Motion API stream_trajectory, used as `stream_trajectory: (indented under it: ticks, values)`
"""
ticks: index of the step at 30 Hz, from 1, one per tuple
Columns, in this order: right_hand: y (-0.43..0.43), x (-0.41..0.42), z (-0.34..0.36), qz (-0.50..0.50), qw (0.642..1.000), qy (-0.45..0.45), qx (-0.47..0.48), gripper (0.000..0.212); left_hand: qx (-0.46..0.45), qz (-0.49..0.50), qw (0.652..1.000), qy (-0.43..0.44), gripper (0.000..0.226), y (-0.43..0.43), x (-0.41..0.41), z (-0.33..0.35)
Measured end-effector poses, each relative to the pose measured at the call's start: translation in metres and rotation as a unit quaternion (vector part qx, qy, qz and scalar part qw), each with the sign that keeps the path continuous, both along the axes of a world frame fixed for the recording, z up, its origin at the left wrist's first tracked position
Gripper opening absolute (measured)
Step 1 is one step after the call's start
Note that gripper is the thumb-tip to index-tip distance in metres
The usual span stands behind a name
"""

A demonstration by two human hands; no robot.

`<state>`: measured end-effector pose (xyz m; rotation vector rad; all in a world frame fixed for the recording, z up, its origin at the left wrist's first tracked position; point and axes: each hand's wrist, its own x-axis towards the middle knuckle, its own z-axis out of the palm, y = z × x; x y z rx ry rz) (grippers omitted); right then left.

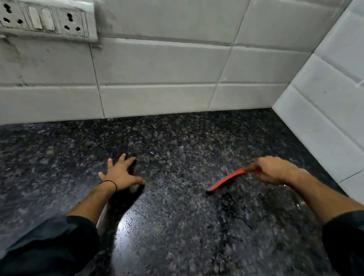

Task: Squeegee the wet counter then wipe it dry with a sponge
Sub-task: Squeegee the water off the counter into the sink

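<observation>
I judge I'm mid-squeegee: my right hand [274,169] grips the red plastic squeegee [229,178] on the wet black speckled granite desk [176,229], left hand [121,172] spread flat; next, drag firmly.

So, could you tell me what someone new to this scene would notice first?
The red squeegee stands out most, set against the dark speckled counter right of centre and gripped by the right hand. The left hand lies spread flat on the counter near the middle. High on the white tiled wall, at the left, sits a socket panel.
</observation>
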<state>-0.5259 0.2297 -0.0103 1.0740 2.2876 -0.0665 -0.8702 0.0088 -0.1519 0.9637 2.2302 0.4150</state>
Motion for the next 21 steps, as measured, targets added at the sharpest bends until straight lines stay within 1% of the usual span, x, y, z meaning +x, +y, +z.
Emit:
stream_trajectory:
  ticks: [3,4,5,6,7,8,10,11,14,18,21]
  values:
    - [-0.013,-0.046,0.001,-0.018,0.995,0.097,-0.017,0.034,0.098,0.045,0.994,0.006,0.075,-0.015,-0.007,0.002]
    - [-0.018,-0.068,0.0,-0.019,0.991,0.132,-0.024,0.036,0.121,0.07,0.99,0.022,0.07,-0.021,-0.01,0.005]
    - [-0.023,-0.093,-0.004,-0.013,0.986,0.162,-0.033,0.038,0.122,0.089,0.987,0.053,0.069,-0.029,-0.013,0.007]
    - [-0.029,-0.12,-0.008,-0.004,0.981,0.188,-0.046,0.041,0.095,0.098,0.986,0.094,0.073,-0.039,-0.017,0.009]
    - [-0.035,-0.149,-0.013,0.006,0.976,0.209,-0.062,0.042,0.044,0.098,0.986,0.127,0.082,-0.049,-0.021,0.009]
    - [-0.042,-0.177,-0.018,0.014,0.971,0.226,-0.074,0.041,-0.015,0.097,0.986,0.137,0.095,-0.059,-0.026,0.008]
    - [-0.055,-0.232,-0.028,0.023,0.966,0.248,-0.074,0.04,-0.106,0.096,0.984,0.101,0.117,-0.075,-0.034,0.006]
    - [-0.061,-0.258,-0.032,0.027,0.964,0.255,-0.067,0.04,-0.127,0.095,0.984,0.077,0.123,-0.08,-0.037,0.005]
    - [-0.076,-0.322,-0.044,0.037,0.964,0.259,-0.05,0.044,-0.124,0.082,0.988,0.047,0.125,-0.083,-0.041,0.004]
    - [-0.087,-0.384,-0.058,0.034,0.963,0.263,-0.044,0.041,-0.105,0.1,0.988,0.058,0.124,-0.081,-0.044,0.001]
    - [-0.091,-0.41,-0.067,0.023,0.964,0.259,-0.055,0.039,-0.101,0.11,0.987,0.056,0.125,-0.078,-0.045,-0.001]
